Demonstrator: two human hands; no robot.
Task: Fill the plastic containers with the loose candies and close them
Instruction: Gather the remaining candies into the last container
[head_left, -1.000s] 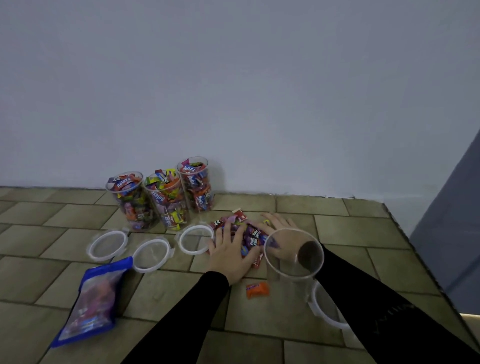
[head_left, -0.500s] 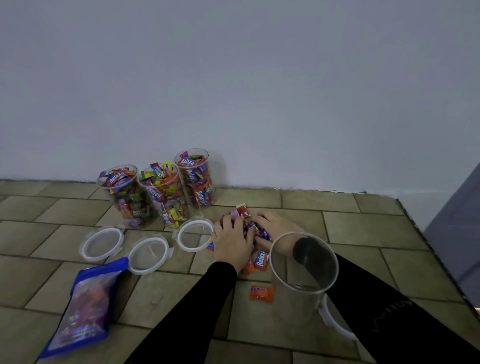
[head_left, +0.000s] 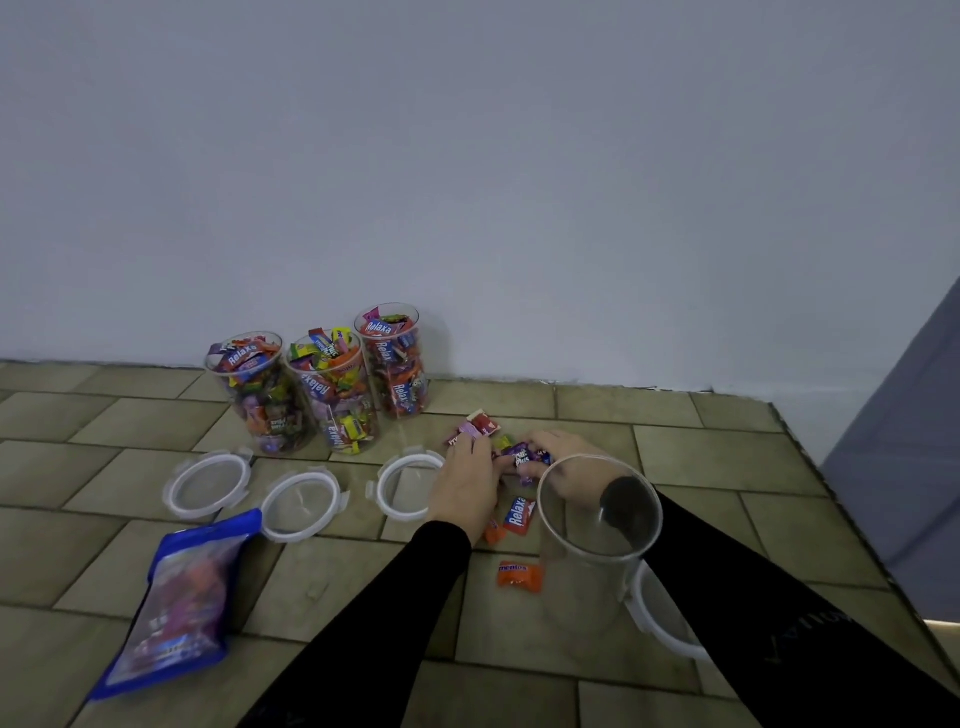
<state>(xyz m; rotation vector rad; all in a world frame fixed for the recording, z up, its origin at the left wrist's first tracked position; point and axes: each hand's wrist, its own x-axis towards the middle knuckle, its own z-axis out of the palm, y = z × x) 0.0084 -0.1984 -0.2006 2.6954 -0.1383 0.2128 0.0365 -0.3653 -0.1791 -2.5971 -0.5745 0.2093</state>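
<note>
Fingers of both hands curl inward around the loose candies (head_left: 519, 454) heaped on the floor, left hand (head_left: 467, 483) and right hand (head_left: 569, 462) cupping opposite sides. Nearer the person, just right of the heap, the empty container (head_left: 597, 540) stands upright, closest to the right hand.

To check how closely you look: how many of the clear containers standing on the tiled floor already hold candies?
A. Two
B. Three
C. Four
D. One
B: three filled containers stand by the wall, while the fourth, the empty container near the hands, holds none.
</note>
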